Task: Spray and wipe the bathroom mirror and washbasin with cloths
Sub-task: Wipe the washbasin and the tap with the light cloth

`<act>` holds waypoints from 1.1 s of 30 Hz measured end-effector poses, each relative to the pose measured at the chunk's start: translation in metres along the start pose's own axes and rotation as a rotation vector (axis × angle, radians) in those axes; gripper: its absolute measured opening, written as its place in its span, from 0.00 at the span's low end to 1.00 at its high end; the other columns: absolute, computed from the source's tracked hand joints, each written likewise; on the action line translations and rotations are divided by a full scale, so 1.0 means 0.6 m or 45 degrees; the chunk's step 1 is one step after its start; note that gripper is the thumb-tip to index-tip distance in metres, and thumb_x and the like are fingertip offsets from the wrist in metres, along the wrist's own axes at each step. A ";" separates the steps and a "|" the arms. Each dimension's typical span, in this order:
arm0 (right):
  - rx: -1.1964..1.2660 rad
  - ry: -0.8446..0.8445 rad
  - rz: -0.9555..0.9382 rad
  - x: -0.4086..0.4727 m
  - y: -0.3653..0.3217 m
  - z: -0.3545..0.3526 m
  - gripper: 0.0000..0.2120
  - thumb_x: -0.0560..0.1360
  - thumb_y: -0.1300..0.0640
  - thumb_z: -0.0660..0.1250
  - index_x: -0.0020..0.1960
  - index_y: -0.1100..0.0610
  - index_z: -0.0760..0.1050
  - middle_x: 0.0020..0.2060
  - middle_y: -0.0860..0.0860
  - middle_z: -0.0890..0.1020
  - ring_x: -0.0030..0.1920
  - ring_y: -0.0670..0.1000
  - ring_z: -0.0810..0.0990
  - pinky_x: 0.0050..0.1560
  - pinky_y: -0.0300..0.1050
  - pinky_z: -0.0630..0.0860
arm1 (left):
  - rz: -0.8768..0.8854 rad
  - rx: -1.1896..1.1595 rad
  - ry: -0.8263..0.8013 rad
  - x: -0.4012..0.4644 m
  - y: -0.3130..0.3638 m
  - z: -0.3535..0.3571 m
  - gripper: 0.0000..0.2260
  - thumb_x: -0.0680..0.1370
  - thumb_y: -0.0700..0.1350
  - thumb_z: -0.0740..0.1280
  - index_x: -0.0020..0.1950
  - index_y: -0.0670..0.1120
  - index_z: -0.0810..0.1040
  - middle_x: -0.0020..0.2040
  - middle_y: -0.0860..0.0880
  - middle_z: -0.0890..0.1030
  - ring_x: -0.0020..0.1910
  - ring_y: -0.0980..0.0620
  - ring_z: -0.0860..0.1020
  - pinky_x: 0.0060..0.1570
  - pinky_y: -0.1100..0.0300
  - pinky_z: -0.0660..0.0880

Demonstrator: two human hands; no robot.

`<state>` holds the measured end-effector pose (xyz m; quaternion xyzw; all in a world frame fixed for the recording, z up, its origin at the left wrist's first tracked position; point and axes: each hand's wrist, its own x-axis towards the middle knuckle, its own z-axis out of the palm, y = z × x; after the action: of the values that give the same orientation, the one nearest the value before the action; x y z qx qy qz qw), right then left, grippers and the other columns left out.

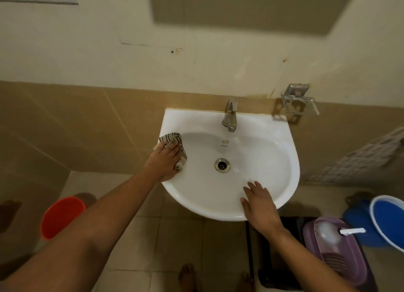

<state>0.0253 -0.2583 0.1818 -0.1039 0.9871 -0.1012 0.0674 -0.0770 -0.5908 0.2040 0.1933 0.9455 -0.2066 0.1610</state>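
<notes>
A white washbasin (262, 125) hangs on the wall in the middle of the head view, with a metal tap (230, 116) at its back and a drain (222, 165) in the bowl. My left hand (165, 160) presses a striped grey cloth (172, 138) flat against the basin's left rim with straight fingers. My right hand (261, 201) rests with spread fingers on the basin's front right rim and holds nothing. The mirror (247, 7) shows only as a dark panel high on the wall.
A metal soap holder (297, 99) sticks out of the wall right of the tap. On the floor stand an orange bucket (62, 216) at the left, a blue bucket (388, 221) at the right and a purple container (336, 250) on a dark stand. My bare feet (188, 277) are below.
</notes>
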 end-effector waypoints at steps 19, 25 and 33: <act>0.038 0.045 -0.037 0.049 0.146 -0.076 0.14 0.76 0.57 0.69 0.58 0.63 0.80 0.58 0.60 0.81 0.61 0.61 0.78 0.65 0.57 0.70 | 0.020 -0.621 -0.401 -0.075 0.193 -0.067 0.27 0.83 0.61 0.46 0.80 0.52 0.54 0.81 0.48 0.53 0.80 0.49 0.49 0.76 0.45 0.42; 0.008 0.029 -0.136 0.082 0.210 -0.093 0.14 0.79 0.57 0.64 0.60 0.61 0.79 0.61 0.57 0.79 0.65 0.58 0.74 0.69 0.53 0.65 | -0.016 -0.950 -0.544 -0.016 0.340 -0.102 0.28 0.82 0.63 0.46 0.80 0.54 0.48 0.81 0.48 0.45 0.80 0.48 0.43 0.76 0.44 0.40; 0.138 0.056 -0.203 0.102 0.257 -0.111 0.15 0.80 0.63 0.60 0.65 0.64 0.75 0.68 0.59 0.74 0.72 0.58 0.67 0.72 0.43 0.53 | -0.221 -1.213 -0.581 0.090 0.454 -0.160 0.29 0.82 0.64 0.44 0.80 0.55 0.41 0.81 0.48 0.38 0.79 0.44 0.38 0.73 0.36 0.36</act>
<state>-0.0738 -0.1118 0.2070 -0.1760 0.9700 -0.1619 0.0430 -0.0278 -0.3022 0.1768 -0.0301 0.8880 0.1963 0.4147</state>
